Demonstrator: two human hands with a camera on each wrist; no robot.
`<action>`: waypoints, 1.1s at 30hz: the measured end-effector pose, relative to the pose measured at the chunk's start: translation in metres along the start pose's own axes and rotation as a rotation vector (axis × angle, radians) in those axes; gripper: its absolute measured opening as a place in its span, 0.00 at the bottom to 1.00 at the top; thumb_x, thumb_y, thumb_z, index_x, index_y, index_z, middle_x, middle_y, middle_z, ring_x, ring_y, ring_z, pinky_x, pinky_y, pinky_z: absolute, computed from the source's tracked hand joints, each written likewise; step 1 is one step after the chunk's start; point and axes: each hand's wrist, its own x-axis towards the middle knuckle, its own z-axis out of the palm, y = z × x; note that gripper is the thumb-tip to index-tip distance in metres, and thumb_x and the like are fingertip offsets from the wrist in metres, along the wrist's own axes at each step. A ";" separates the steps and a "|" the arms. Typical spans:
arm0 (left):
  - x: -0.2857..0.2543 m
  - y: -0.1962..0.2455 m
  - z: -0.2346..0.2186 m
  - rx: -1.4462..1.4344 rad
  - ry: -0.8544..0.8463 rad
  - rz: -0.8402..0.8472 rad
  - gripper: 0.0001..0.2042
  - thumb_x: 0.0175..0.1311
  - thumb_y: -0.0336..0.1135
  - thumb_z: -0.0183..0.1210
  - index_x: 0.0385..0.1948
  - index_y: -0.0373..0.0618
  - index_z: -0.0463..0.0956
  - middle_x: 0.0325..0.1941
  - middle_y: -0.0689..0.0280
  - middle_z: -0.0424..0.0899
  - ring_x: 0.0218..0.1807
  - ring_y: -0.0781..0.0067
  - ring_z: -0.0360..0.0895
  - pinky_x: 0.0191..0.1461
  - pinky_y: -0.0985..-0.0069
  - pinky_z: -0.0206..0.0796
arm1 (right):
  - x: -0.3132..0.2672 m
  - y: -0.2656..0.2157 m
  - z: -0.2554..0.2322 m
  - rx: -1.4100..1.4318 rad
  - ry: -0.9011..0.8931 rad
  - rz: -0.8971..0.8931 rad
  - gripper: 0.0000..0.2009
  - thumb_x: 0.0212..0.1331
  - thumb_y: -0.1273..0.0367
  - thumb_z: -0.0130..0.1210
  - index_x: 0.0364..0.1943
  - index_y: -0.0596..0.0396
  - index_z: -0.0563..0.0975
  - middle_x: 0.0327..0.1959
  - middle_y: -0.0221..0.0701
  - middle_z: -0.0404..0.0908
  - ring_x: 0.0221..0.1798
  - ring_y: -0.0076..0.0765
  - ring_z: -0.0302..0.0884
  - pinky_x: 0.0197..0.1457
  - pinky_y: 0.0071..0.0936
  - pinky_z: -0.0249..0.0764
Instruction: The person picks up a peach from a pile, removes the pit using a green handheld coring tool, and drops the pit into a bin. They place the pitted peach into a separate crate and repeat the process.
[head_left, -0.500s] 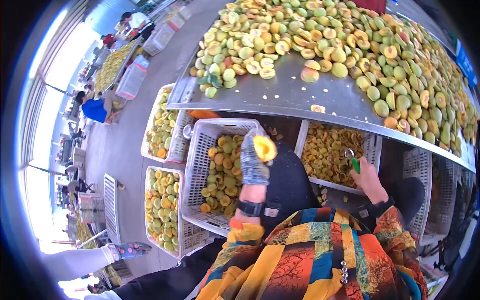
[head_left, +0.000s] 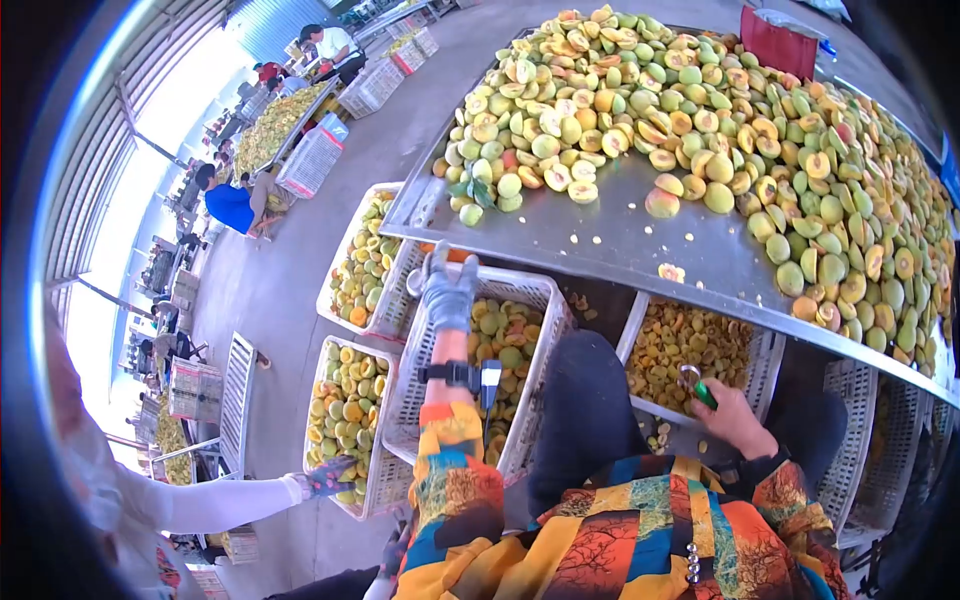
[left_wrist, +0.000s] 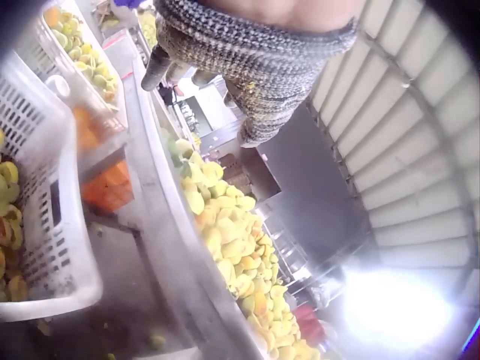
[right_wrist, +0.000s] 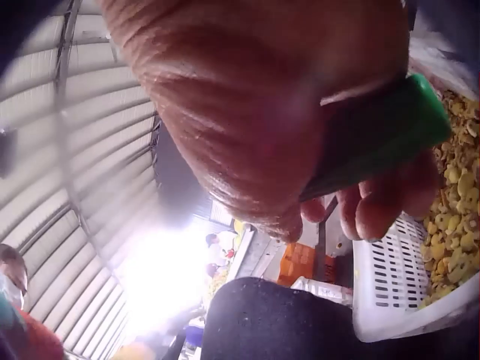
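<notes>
My left hand (head_left: 447,292), in a grey knit glove (left_wrist: 247,67), is raised over the far end of a white plastic crate (head_left: 547,290), close to the metal table's front edge. Its fingers stretch out and hold nothing. Peach halves (head_left: 505,335) lie in that crate, partly hidden by the forearm. My bare right hand (head_left: 735,418) grips the green handle (right_wrist: 382,135) of a pitting tool, whose metal loop (head_left: 689,376) points up and left. Below this hand, a second white crate (head_left: 632,340) holds small brownish-yellow fruit pieces (head_left: 680,345).
The metal table (head_left: 620,225) bears a large heap of halved peaches (head_left: 720,110) and a red container (head_left: 778,45). Two more filled crates (head_left: 325,270) stand at the left. Another person's gloved hand (head_left: 330,477) is by the nearer one. An orange bag (left_wrist: 105,169) sits beneath the table.
The peach half has left my left hand, which has moved left and toward the table with fingers spread. My right hand still grips the tool. The other person's arm has reached to the left crate.
</notes>
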 end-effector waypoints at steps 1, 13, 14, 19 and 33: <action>0.018 0.000 0.004 0.033 -0.041 0.014 0.37 0.45 0.53 0.61 0.56 0.44 0.61 0.58 0.47 0.62 0.59 0.49 0.59 0.61 0.64 0.53 | 0.003 -0.006 -0.002 0.012 -0.014 0.025 0.13 0.48 0.68 0.56 0.37 0.56 0.71 0.23 0.46 0.75 0.30 0.55 0.74 0.31 0.38 0.71; 0.222 -0.026 0.108 0.141 -0.386 -0.221 0.50 0.35 0.68 0.59 0.63 0.54 0.48 0.64 0.52 0.54 0.66 0.52 0.47 0.66 0.65 0.45 | -0.028 0.021 -0.028 -0.062 0.109 0.273 0.11 0.44 0.70 0.57 0.30 0.62 0.71 0.17 0.45 0.72 0.23 0.54 0.73 0.26 0.36 0.69; 0.228 -0.021 0.110 0.119 -0.371 -0.232 0.50 0.35 0.64 0.62 0.63 0.50 0.49 0.63 0.50 0.55 0.64 0.56 0.54 0.64 0.67 0.49 | -0.028 0.025 -0.027 -0.073 0.113 0.280 0.11 0.44 0.70 0.57 0.30 0.62 0.71 0.17 0.45 0.72 0.23 0.54 0.73 0.26 0.36 0.69; 0.245 -0.037 0.158 -0.008 -0.522 -0.230 0.45 0.32 0.62 0.64 0.56 0.48 0.62 0.57 0.53 0.66 0.58 0.59 0.64 0.59 0.69 0.58 | -0.017 0.033 -0.029 -0.082 0.116 0.345 0.12 0.43 0.70 0.57 0.31 0.61 0.71 0.19 0.46 0.72 0.25 0.56 0.72 0.26 0.40 0.68; 0.044 0.196 0.129 -0.526 -0.325 0.545 0.35 0.35 0.49 0.68 0.52 0.53 0.67 0.56 0.52 0.61 0.53 0.54 0.65 0.53 0.58 0.64 | 0.018 -0.008 -0.023 0.092 0.190 -0.028 0.13 0.46 0.73 0.56 0.38 0.57 0.70 0.20 0.41 0.73 0.23 0.49 0.74 0.25 0.34 0.69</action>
